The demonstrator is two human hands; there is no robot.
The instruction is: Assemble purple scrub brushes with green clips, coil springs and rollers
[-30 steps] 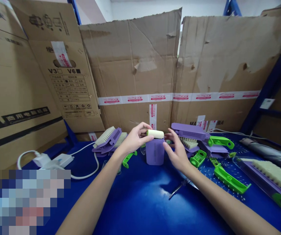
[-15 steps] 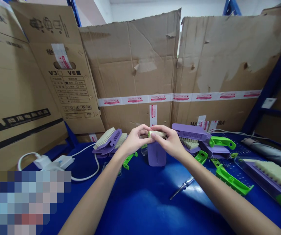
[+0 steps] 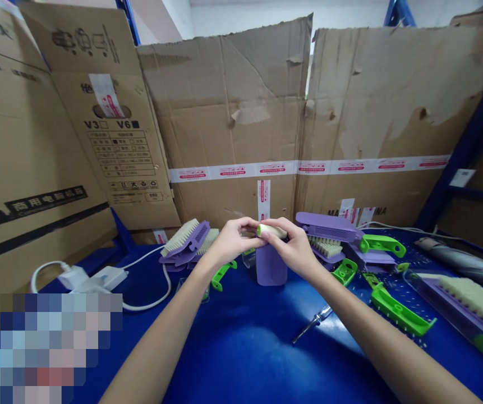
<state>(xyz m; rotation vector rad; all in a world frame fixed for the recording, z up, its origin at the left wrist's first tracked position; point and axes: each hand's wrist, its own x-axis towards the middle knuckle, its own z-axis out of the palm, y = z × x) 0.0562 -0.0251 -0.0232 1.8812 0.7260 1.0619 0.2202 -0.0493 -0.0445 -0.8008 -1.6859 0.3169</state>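
Note:
Both hands meet at the middle, above the blue table, on a small cream brush roller with a green end. My left hand pinches its left end. Fingers of my right hand are closed round the right part, the thumb along its front. Just below hangs or stands a flat purple plate; whether it is joined to the roller I cannot tell, as the hands hide its top. A screwdriver lies on the table nearer to me, by my right forearm.
Purple brushes with cream bristles are piled at left; more purple parts lie at right. Green handle-like pieces and scattered screws surround them. A white plug and cable sit at far left. Cardboard walls the back.
The roller has turned slightly in my fingers, its green end showing more toward me. The hands and the purple plate have shifted slightly right in view.

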